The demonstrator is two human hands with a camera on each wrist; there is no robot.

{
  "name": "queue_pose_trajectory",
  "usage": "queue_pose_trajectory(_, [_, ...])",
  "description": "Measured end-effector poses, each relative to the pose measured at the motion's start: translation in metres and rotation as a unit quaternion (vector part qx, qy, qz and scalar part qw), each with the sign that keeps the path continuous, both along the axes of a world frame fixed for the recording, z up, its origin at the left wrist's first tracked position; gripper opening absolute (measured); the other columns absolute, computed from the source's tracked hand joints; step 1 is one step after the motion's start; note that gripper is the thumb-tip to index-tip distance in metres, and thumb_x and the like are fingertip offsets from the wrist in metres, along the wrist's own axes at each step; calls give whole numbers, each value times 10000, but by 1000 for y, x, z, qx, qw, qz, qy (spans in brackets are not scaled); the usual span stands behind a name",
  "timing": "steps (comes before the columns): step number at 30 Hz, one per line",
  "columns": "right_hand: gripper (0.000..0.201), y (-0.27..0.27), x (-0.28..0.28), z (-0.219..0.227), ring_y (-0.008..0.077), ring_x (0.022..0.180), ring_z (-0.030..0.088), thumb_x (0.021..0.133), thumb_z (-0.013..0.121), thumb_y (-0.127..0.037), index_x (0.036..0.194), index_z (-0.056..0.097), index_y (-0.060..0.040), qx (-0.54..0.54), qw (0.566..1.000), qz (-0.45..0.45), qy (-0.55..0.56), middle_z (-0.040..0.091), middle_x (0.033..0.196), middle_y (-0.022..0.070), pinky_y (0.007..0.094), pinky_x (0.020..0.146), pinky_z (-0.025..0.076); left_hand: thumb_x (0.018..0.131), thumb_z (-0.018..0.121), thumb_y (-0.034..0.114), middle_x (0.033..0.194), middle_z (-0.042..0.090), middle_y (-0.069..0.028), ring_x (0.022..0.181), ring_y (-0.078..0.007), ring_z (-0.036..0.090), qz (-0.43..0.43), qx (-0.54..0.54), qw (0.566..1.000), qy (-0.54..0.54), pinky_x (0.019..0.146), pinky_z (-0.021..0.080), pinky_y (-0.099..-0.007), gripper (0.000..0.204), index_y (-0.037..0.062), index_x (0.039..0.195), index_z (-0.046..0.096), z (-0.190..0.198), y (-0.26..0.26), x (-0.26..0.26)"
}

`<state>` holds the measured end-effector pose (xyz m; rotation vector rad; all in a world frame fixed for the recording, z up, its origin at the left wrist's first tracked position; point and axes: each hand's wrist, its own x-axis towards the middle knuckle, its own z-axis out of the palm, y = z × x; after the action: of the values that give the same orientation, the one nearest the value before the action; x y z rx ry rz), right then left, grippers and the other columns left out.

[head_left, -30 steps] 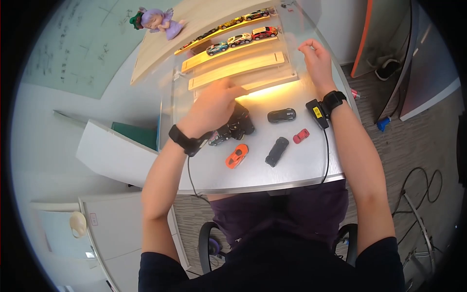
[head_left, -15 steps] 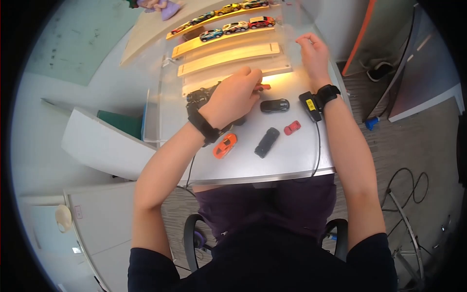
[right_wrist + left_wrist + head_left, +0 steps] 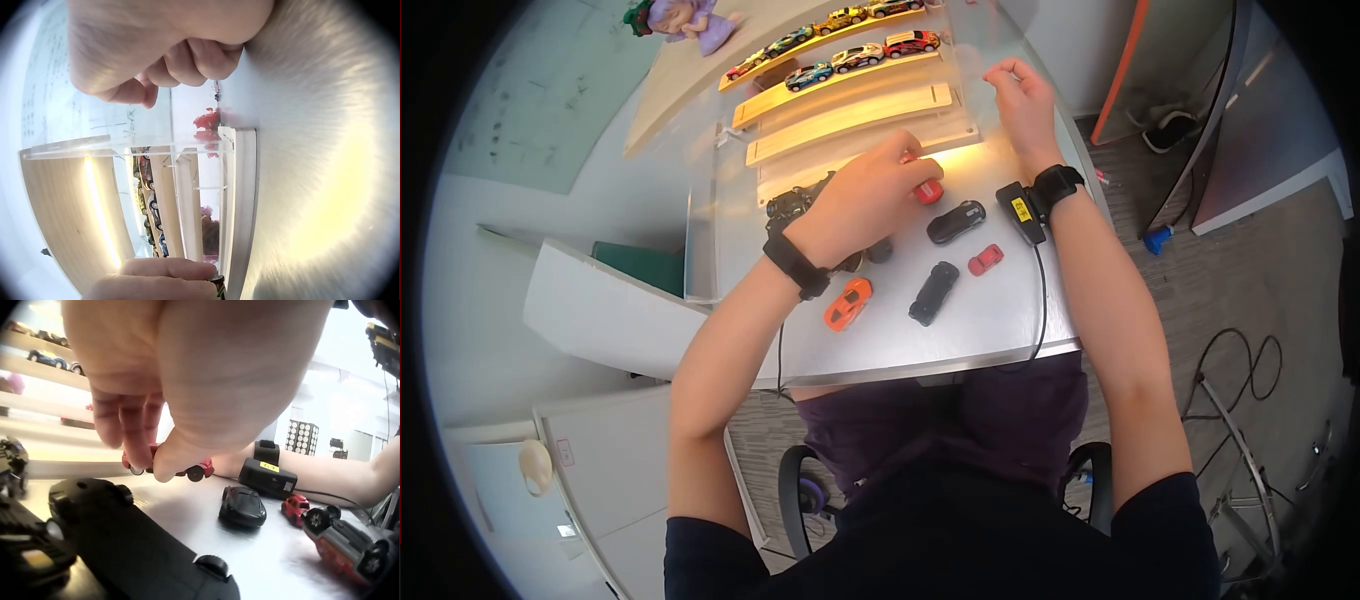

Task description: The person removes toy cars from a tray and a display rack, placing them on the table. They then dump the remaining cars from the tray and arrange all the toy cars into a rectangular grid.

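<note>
My left hand (image 3: 860, 200) pinches a small red toy car (image 3: 928, 190) between thumb and fingers, above the silver tabletop in front of the shelf. In the left wrist view the thumb and fingertips cover the middle of the red car (image 3: 199, 471). Beneath that hand is a cluster of dark toy cars (image 3: 788, 205), partly hidden by it. A black toy car (image 3: 956, 222) lies just right of the held one. My right hand (image 3: 1027, 110) is at the shelf's right side, fingers loosely curled and holding nothing.
Toward the front edge lie an orange car (image 3: 848, 304), a dark car (image 3: 934, 293) and a small red car (image 3: 986, 260). The lit wooden tiered shelf (image 3: 850, 125) carries several toy cars (image 3: 858, 57) on its upper tiers. A purple-haired figurine (image 3: 695, 22) stands behind.
My left hand has moved right from over the dark cars, and the red car now shows in its fingers. The black car beside it has turned slightly. My right hand stays by the shelf.
</note>
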<state>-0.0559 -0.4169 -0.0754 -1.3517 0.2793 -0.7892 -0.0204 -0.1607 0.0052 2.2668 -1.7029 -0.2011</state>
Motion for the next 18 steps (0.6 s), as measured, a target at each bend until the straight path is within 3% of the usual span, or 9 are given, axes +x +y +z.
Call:
queue_pose_trajectory(4, [143, -1, 0, 1, 18, 660, 451, 1019, 695, -191, 977, 718, -56, 0, 1000, 12, 17, 665, 729, -51, 266, 602, 341, 929, 756, -17, 1293, 629, -118, 1144, -344, 687, -6, 28, 1000, 11, 973, 581, -442, 347, 114, 1250, 744, -2, 3, -1])
queue_pose_trajectory(7, [140, -2, -3, 0, 18, 665, 461, 1021, 690, -187, 977, 717, -57, -21, 999, -7, 23, 662, 728, -51, 265, 607, 346, 929, 787, 25, 1292, 630, -116, 1128, -331, 688, -24, 9, 998, -60, 957, 584, -430, 320, 105, 1236, 751, -3, 1, 3])
queue_pose_trajectory(10, [137, -2, 0, 0, 18, 667, 464, 1022, 686, -181, 972, 712, -56, -42, 998, -12, 39, 660, 732, -52, 262, 613, 351, 923, 825, 76, 1272, 637, -106, 1076, -321, 696, -8, -62, 997, -48, 926, 585, -421, 305, 90, 1219, 753, 10, 5, 6])
queue_pose_trajectory(11, [135, -6, -1, -3, 19, 666, 464, 1022, 684, -177, 969, 710, -56, -31, 999, 0, 41, 661, 735, -52, 260, 612, 350, 932, 835, 103, 1169, 666, -101, 1029, -302, 698, 2, -109, 994, 6, 906, 582, -408, 291, 80, 1211, 754, 13, 8, 11])
queue_pose_trajectory(15, [129, -1, 1, -2, 19, 656, 448, 1020, 683, -166, 959, 698, -54, -10, 1000, -8, 10, 635, 729, -64, 262, 616, 337, 954, 808, 80, 1049, 729, -88, 945, -255, 694, 130, -144, 978, -84, 858, 569, -360, 256, 60, 1203, 752, 43, 39, 45])
queue_pose_trajectory(18, [129, 0, 0, 0, 21, 656, 419, 1018, 683, -168, 956, 696, -55, -8, 1000, -6, 11, 601, 716, -75, 265, 626, 322, 943, 815, 84, 1057, 749, -88, 891, -254, 693, 234, -166, 953, -94, 824, 568, -363, 257, 56, 1191, 754, 54, 66, 91])
